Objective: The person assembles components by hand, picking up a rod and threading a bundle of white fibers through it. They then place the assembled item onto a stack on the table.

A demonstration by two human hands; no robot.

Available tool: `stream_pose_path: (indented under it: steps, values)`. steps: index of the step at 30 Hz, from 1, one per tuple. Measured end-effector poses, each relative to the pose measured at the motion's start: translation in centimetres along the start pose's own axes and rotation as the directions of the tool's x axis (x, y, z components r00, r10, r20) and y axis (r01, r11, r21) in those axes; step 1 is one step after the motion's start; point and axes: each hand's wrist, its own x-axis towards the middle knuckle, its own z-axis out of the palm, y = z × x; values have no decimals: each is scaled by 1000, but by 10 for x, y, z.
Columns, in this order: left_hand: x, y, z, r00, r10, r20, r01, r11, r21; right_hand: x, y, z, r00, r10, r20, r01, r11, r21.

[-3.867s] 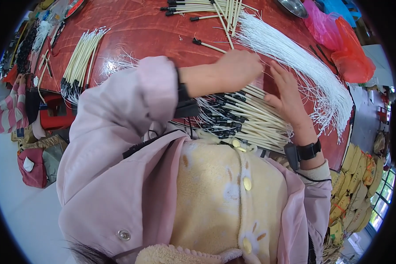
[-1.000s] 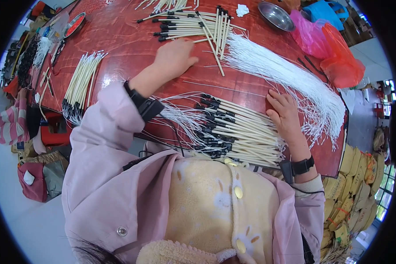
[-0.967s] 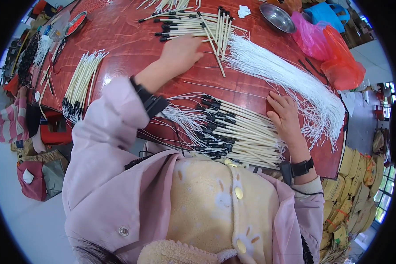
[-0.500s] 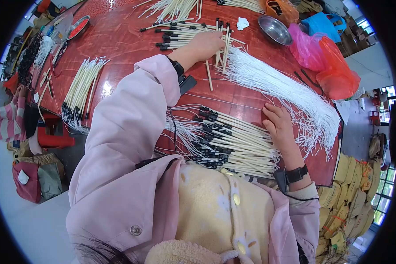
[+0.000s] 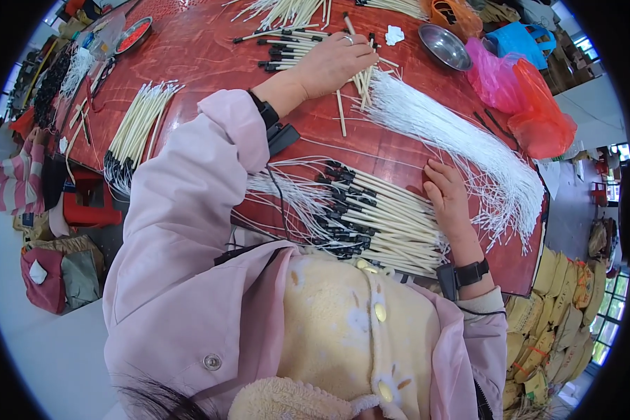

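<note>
While the left hand arches over crossed sticks on the counter, any pinch hidden, and the right hand lies loosely spread, picking out sticks seems underway, next needing a clean lift.

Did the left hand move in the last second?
Yes. The left hand moved right and farther forward, closer to the bowl.

On table: nearest stick bundle before thread hank; right-hand bowl behind.
</note>
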Motion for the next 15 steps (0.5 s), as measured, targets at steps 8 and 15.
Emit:
stream_pose_path:
  steps: [8,15]
  values:
    - [-69,47,-79,855,-275,440,388,902,-190,-1,5,3,999,9,-43,-7,999,34]
    - [-133,67,-104,645,-514,565,687,714,-135,-3,7,3,1000,5,-11,-5,1000,27]
